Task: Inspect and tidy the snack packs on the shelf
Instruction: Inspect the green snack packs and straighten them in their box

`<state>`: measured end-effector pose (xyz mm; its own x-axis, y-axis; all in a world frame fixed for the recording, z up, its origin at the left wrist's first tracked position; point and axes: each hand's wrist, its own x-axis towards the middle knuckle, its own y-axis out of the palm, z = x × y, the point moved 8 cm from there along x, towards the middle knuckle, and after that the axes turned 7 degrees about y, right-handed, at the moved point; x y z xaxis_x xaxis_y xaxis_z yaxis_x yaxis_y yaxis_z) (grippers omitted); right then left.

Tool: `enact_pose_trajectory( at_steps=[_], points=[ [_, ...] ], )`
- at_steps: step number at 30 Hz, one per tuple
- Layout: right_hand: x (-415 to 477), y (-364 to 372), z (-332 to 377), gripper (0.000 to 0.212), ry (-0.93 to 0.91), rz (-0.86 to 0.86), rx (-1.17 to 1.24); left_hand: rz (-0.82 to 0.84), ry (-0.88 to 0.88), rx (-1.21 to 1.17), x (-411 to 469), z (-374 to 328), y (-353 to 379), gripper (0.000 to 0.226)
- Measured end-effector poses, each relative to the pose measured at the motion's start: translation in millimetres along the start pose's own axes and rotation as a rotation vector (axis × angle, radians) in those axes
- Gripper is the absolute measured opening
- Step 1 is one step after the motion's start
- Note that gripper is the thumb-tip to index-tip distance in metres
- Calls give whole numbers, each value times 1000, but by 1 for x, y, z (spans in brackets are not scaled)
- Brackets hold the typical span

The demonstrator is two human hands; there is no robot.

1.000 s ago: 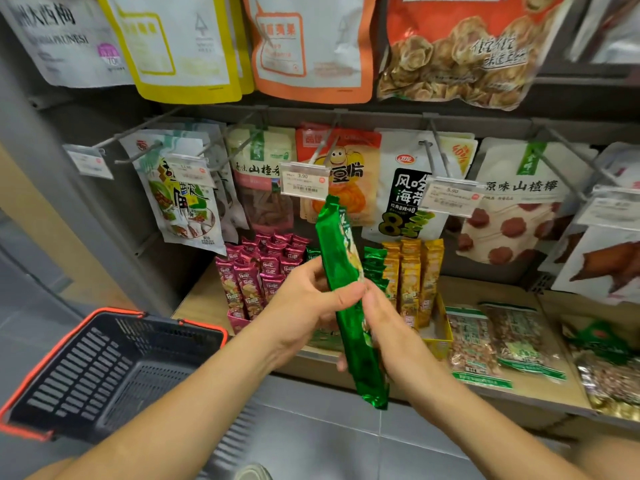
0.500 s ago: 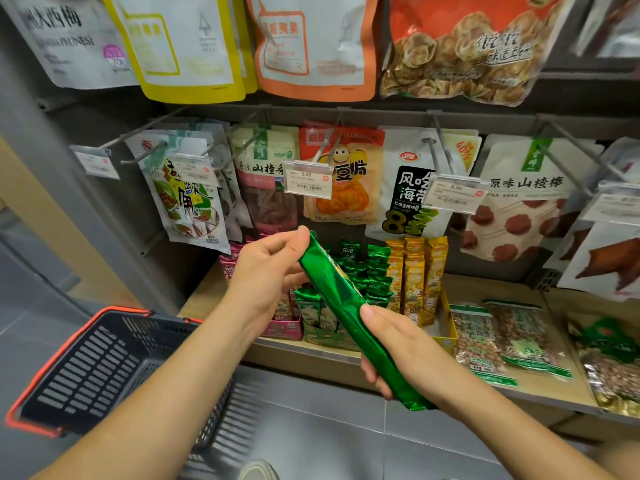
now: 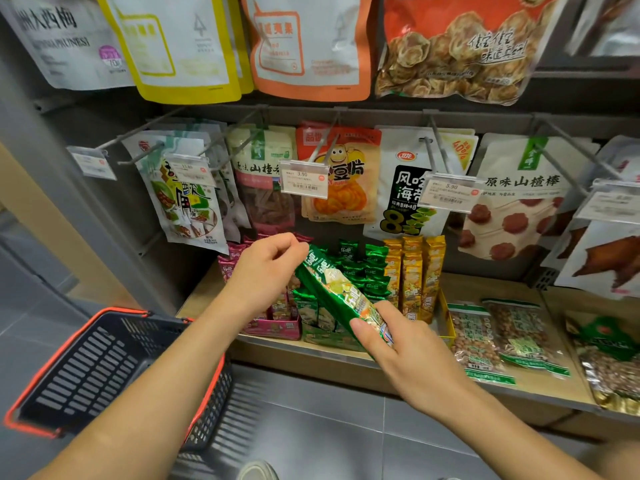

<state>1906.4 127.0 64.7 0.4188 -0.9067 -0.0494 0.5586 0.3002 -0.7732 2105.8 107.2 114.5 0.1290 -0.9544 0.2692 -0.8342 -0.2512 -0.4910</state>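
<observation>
My left hand (image 3: 266, 271) pinches the pack (image 3: 341, 294) at its top; my right hand (image 3: 410, 356) grips its bottom, just before the green row (image 3: 372, 271); inspection seems underway; reshelving remains.

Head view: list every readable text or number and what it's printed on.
"3.90": left price tag
"5.90": right price tag
"原味山楂棒": white pouch
"风吃", "8": black-and-white pouch, with the rest hidden by the tag
"乐吧": green pack
"大西梅", "PRUNES": top-left pouch
The tags' fine print and barcodes, and the other tags, are too small or blurred to read.
</observation>
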Motion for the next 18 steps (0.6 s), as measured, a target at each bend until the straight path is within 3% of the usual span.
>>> enact_pose_trajectory(
  at_steps=[3,7,10,14,18],
  points=[
    [-4,-7,5,57,-56,-103,-207,120,-7,4,0,-1,0,38],
    [-7,-15,12,56,-88,-220,-350,172,-86,-311,0,5,-7,39],
    [-7,-19,17,59,-146,-288,-395,96,-106,-421,2,12,-16,42],
    [-7,-22,28,56,-250,-321,-428,-108,-104,-381,6,23,-26,46],
    [-9,-17,26,61,-263,-242,-367,-154,-44,-296,8,23,-31,38]
  ],
)
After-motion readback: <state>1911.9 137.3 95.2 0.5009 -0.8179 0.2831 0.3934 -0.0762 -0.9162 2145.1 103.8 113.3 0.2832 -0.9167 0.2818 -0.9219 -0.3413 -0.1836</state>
